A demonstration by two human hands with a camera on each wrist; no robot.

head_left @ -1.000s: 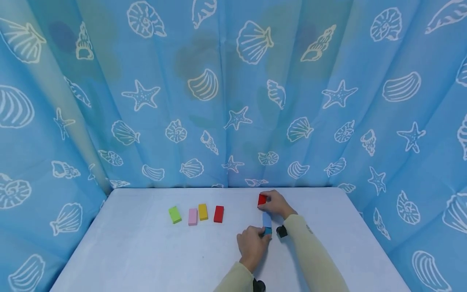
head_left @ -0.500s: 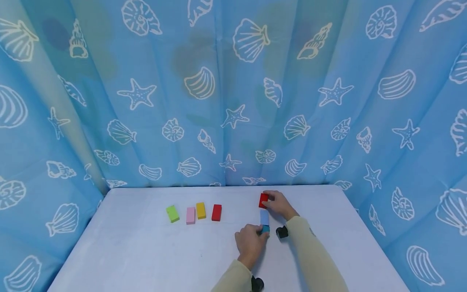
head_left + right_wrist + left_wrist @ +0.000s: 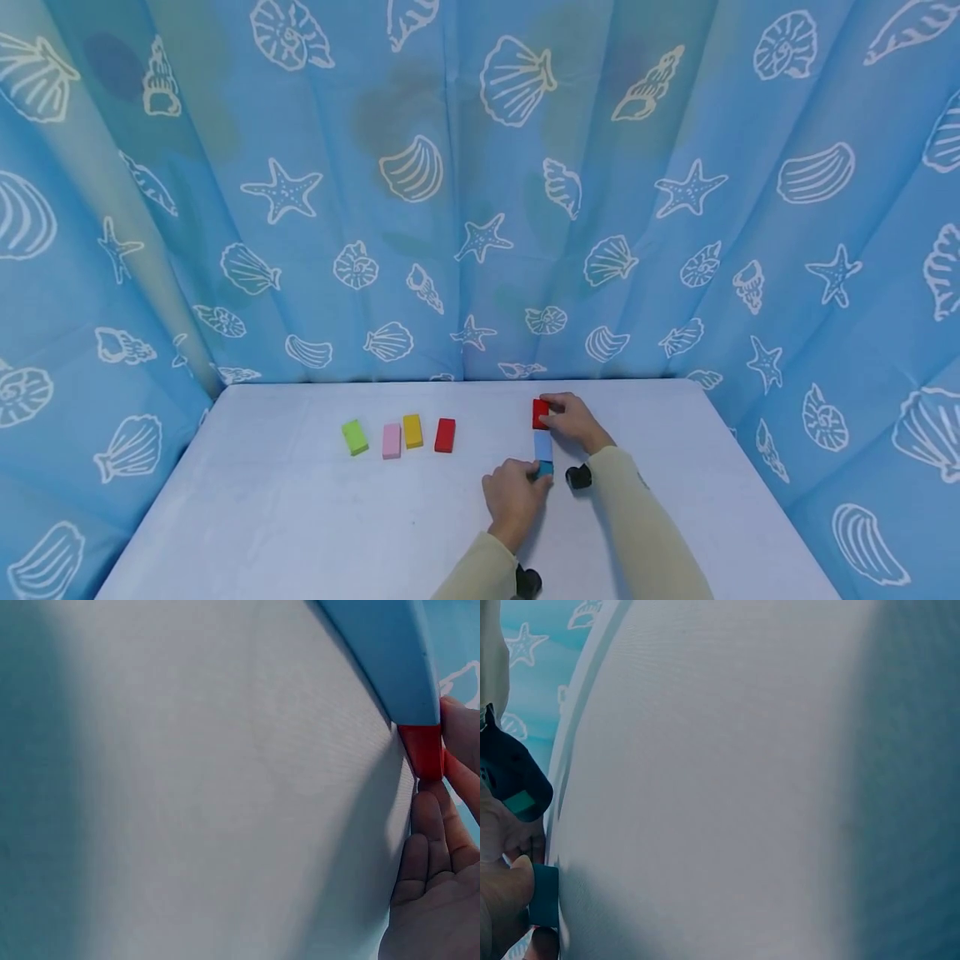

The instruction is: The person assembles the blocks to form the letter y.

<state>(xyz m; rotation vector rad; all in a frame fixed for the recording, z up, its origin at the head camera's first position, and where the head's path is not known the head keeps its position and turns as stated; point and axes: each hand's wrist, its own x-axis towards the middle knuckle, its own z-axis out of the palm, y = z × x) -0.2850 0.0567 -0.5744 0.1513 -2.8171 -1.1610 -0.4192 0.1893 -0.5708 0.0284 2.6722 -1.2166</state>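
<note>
Three blocks stand end to end in a row on the right half of the table. The red block is at the far end, the light blue block in the middle and the teal block nearest me. My right hand pinches the red block between thumb and fingers; in the right wrist view the red block meets the end of the light blue block. With thumb and fingers my left hand grips the teal block, partly covering it. The left wrist view shows this teal block at its edge.
Left of the row lie a second red block, a yellow block, a pink block and a lime green block. The white table backs onto a blue shell-print curtain.
The red block in my right hand has shifted slightly right and now lines up with the light blue block. My left hand keeps its grip on the teal block. The head view has shifted a little.
</note>
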